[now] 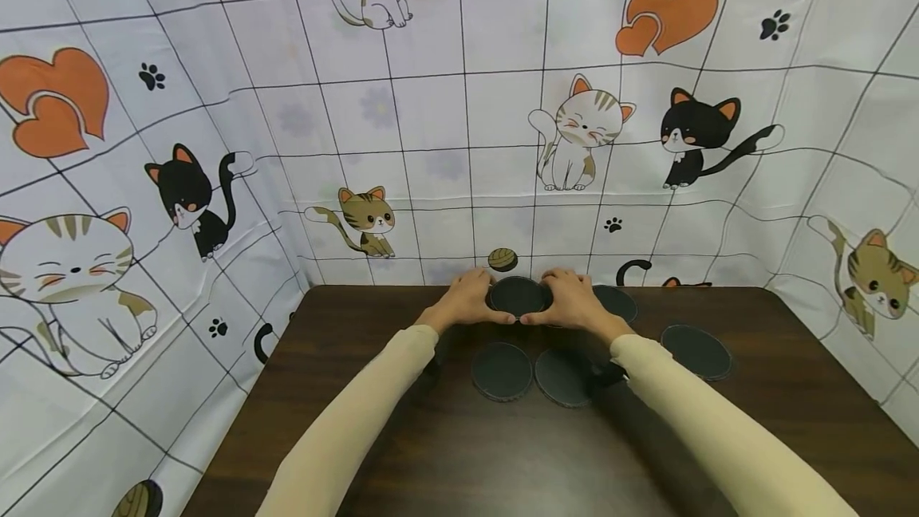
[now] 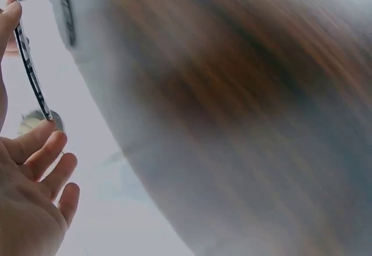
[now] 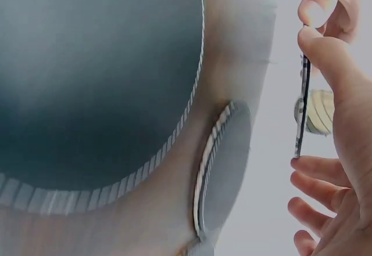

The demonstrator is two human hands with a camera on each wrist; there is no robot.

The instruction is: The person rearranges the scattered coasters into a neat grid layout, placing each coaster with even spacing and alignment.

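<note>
A dark round coaster (image 1: 517,296) is held by its rim between both hands near the table's far edge. My left hand (image 1: 467,301) pinches its left side and my right hand (image 1: 574,301) its right side. The left wrist view shows that coaster (image 2: 32,73) edge-on, thumb above and fingers (image 2: 43,145) below. In the right wrist view the same coaster (image 3: 302,108) is a thin edge between thumb and fingers (image 3: 317,172). Both arms wear cream sleeves.
Two more dark coasters (image 1: 501,371) (image 1: 565,377) lie side by side between my forearms. Another (image 1: 696,351) lies to the right, and one (image 1: 619,301) sits partly hidden behind my right hand. The brown wooden table (image 1: 502,461) is enclosed by a cat-printed cloth (image 1: 431,118).
</note>
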